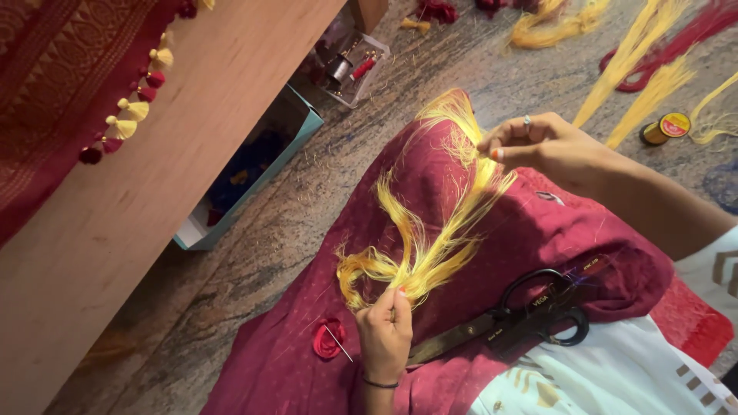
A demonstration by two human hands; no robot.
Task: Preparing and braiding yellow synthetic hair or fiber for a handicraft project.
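Nearest the viewer, the left hand (pixel 384 338) rises from the bottom edge, fingers closed in a pinch on the lower end of a bundle of yellow silk threads (pixel 430 246). Just left of that hand, a small coil of red thread (pixel 327 340) with a needle (pixel 338 343) across it lies on maroon cloth (pixel 477 230) draped over the person's lap. To the right, black scissors (pixel 523 315) rest on the same cloth, blades pointing left toward the left hand.

The yellow bundle runs diagonally, from the left hand up and to the right, to the right hand (pixel 538 146), which is farther away and pinches the upper end between thumb and fingertips. The bundle's long axis spans the two hands; loose strands loop left near the lower grip and fan out near the upper one.

Farther left, a wooden board (pixel 154 177) carries red fabric edged with small yellow and red tassels (pixel 131 115). Beyond, on the stone floor (pixel 307 207), sit a teal box (pixel 261 161), more yellow thread hanks (pixel 646 84) and a thread spool (pixel 665 127).
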